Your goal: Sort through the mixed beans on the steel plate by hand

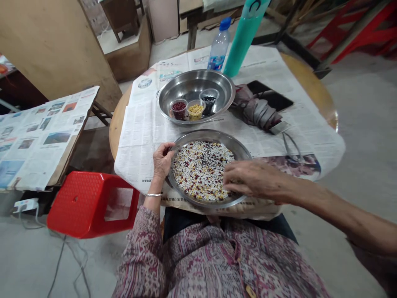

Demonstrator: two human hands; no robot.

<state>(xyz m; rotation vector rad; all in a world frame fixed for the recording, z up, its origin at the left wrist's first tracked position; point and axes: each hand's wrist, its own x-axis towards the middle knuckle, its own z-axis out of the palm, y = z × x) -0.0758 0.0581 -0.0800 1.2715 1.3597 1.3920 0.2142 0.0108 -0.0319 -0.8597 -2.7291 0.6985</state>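
A steel pan (242,150) full of mixed white, red, yellow and dark beans (200,167) lies on the newspaper-covered round table in front of me. My left hand (161,159) grips the pan's left rim, fingers curled over the edge. My right hand (248,178) rests on the pan's right side, fingertips bent down into the beans; whether it pinches any is hidden. Behind it a second steel pan (223,82) holds three small cups: red beans (179,108), yellow beans (195,111) and dark beans (208,101).
A water bottle (219,45) and a tall teal flask (243,35) stand at the table's far side. A folded grey umbrella (256,109) lies to the right of the far pan. A red plastic stool (89,203) and a newspaper-covered side table (40,132) are on my left.
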